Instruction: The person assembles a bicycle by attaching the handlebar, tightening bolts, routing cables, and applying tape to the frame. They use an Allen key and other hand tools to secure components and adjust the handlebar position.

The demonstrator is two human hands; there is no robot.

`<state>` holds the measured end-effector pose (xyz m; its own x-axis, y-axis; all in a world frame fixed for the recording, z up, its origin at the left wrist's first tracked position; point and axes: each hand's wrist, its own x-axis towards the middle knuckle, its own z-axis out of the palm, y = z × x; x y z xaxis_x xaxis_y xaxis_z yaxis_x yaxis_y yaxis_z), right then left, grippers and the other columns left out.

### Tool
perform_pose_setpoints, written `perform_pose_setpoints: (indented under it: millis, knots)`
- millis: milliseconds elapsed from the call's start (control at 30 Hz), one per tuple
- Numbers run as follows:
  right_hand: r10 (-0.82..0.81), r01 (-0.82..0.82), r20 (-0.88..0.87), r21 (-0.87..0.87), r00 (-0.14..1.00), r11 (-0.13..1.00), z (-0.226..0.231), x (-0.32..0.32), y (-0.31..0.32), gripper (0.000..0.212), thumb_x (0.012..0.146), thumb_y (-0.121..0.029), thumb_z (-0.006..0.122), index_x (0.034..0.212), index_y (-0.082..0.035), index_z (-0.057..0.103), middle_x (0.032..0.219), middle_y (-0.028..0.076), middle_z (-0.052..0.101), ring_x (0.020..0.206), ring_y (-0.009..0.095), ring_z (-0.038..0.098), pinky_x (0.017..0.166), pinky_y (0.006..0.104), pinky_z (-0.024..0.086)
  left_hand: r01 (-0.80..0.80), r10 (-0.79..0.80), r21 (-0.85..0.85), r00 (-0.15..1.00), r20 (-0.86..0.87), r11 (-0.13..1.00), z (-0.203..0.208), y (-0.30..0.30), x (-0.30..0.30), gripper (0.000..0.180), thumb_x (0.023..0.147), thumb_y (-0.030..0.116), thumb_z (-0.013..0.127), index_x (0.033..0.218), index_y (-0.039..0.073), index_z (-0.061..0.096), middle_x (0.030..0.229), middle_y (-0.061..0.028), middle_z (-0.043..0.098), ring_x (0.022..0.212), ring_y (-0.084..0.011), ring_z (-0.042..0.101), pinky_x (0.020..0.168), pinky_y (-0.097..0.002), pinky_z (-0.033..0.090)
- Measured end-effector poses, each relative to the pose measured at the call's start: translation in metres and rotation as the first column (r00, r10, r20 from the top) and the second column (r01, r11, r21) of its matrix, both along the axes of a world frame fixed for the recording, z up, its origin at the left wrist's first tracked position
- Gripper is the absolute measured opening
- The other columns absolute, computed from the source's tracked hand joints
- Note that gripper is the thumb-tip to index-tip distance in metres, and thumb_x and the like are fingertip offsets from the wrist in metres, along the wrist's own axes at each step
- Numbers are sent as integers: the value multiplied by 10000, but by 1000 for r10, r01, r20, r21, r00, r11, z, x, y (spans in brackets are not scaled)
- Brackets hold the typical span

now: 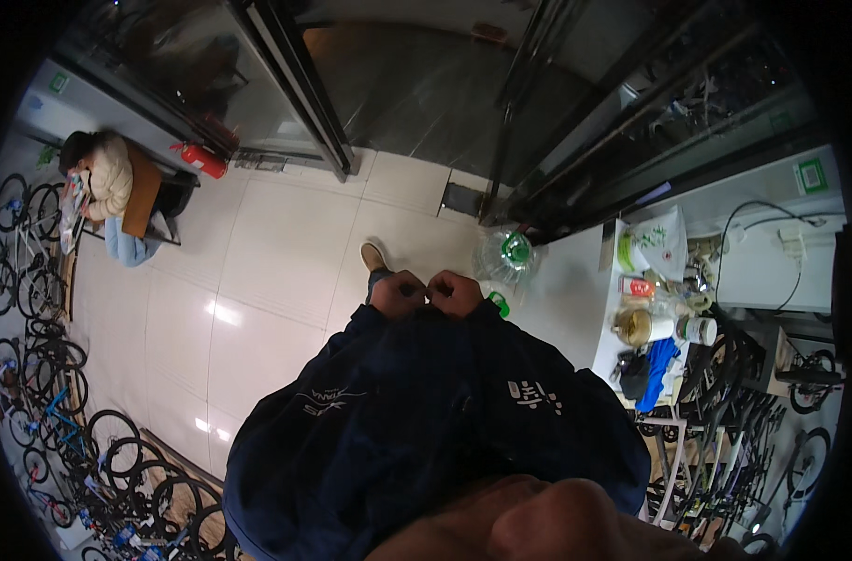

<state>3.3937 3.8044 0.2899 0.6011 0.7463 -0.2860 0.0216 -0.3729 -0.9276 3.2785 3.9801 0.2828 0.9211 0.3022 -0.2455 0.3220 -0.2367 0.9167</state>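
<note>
My left hand [399,295] and my right hand [455,294] meet in front of my waist, at the lower front edge of the dark blue jacket [426,374] I wear. The fingers of both are curled in a pinch, with the tips nearly together. Whatever lies between them is too small and dark to make out. Below and ahead of the hands, a brown shoe [373,255] shows on the tiled floor [286,252]. Just right of my right hand stand a large clear bottle with a green top [515,251] and a smaller green object [499,304].
A white counter [566,290] at right carries a plastic bag [659,245], jars [636,327] and a blue cloth [661,374]. Glass doors with dark frames [300,93] stand ahead. At left a person [108,182] sits near a fire extinguisher [201,159]; bicycles [52,365] line that side.
</note>
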Motion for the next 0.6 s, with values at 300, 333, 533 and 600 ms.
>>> perform_pose_setpoints:
  millis: [300,333,533,600]
  knots:
    - [-47,42,188,28,981,999,0,147,159,178,884,-200,720,990,-60,692,826,100,728,765,203,722,710,347,571,69,-72,-33,994,-79,997,21,164,166,205,838,158,748,948,-15,736,850,-135,757,786,-202,734,731,-345,584]
    - [-78,62,213,79,974,995,0,160,179,144,901,-164,712,976,-44,687,804,95,720,759,171,715,693,327,564,99,-103,-79,993,-51,992,23,186,185,199,841,145,741,949,-22,734,854,-138,758,781,-202,735,727,-344,585]
    - [-211,211,9,29,977,977,11,227,237,99,929,-97,655,983,-36,710,833,105,744,772,176,732,703,329,578,206,-228,-243,972,-65,948,27,256,266,202,893,133,716,984,-47,715,870,-147,759,787,-204,744,718,-331,595]
    - [-192,192,32,-4,981,981,12,248,246,123,936,-108,641,1001,-42,722,846,108,755,774,192,738,721,333,586,144,-184,-321,978,-99,936,20,266,291,216,909,143,705,994,-55,707,881,-147,761,795,-209,747,722,-330,601]
